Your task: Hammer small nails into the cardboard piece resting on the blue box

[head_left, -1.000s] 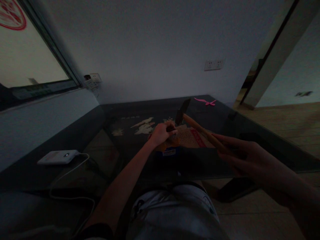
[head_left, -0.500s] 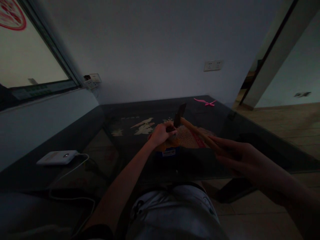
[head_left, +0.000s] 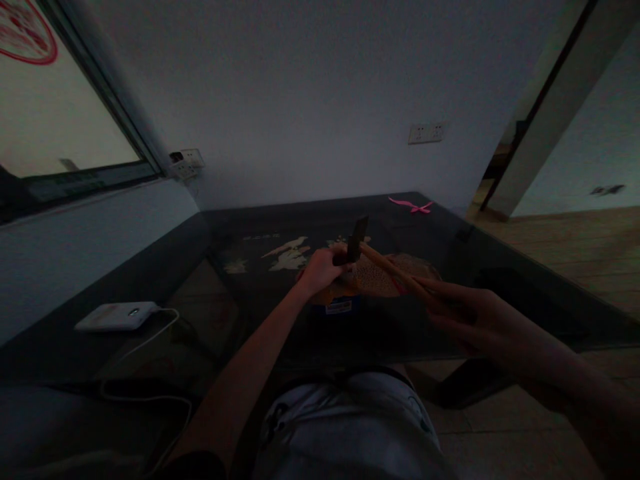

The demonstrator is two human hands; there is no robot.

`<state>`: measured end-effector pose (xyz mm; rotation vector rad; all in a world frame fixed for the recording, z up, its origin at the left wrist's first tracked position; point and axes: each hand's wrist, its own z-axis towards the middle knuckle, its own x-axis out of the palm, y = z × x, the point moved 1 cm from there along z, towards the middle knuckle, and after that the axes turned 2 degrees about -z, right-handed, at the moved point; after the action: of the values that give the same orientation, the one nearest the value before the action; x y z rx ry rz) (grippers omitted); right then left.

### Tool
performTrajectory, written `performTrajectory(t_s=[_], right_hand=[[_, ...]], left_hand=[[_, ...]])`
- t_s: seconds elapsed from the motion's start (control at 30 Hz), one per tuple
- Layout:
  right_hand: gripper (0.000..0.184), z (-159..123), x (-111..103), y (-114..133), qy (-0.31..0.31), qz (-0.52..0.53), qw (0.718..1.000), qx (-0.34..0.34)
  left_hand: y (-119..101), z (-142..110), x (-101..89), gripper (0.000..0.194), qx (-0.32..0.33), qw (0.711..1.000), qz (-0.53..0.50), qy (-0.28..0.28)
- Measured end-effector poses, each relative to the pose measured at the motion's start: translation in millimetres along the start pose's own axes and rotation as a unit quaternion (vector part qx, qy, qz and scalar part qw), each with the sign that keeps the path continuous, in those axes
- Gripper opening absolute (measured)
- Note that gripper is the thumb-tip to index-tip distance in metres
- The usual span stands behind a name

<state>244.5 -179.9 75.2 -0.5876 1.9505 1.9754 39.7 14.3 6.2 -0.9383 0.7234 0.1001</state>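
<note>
The right hand (head_left: 473, 317) is closed around the wooden handle of a hammer (head_left: 387, 265), gripping it toward its lower end, with the fingers wrapped round the wood. The handle slants from this hand, over the near right part of the dark, glossy bench (head_left: 280, 320), up toward the middle, where the dark head stands tilted right by the fingers of the left hand (head_left: 323, 268). Whether the head touches those fingers cannot be told. The left hand is partly closed, its fingers curled and its thumb drawn toward them; what it has hold of, if anything, is too dark and hidden to tell. It lies over an orange and blue packet (head_left: 339, 305), which is in from the middle of the bench's near edge and has a pale label on its front. Just right of the packet, a speckled brown sheet (head_left: 373, 277) with a red band lies partly under the line of the handle. Pale bird artwork (head_left: 290, 257) shows on the bench top left of the packet, nearer the far edge. A pink thing (head_left: 414, 206) lies by the far right corner. Toward the left edge is a white device (head_left: 117, 316), with a white cable (head_left: 173, 321) running from its right end down past the near edge.
</note>
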Motion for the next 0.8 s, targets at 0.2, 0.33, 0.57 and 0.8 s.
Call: performTrajectory(t_s=[0.2,0.33,0.57,0.8], right_hand=[[0.056,-3.4,-4.3,-4.9,-0.018,0.005,1.000,0.007],[0.053,0.0,-2.8,-8.5,0.002,-0.023,1.000,-0.009],[0.057,-3.9,-4.3,-5.6,-0.019,-0.006,1.000,0.007],[0.055,-1.0,3.7,-11.2,-0.015,0.008,1.000,0.022]], left_hand=[[-3.2,-0.4,0.0,0.011,0.000,1.000,0.019,-0.018],[-2.7,-0.6,-0.3,0.009,0.000,1.000,0.023,-0.015],[-4.3,-1.0,-0.5,0.010,0.000,0.999,0.029,-0.017],[-2.7,-0.7,-1.8,0.012,0.001,1.000,0.016,-0.009]])
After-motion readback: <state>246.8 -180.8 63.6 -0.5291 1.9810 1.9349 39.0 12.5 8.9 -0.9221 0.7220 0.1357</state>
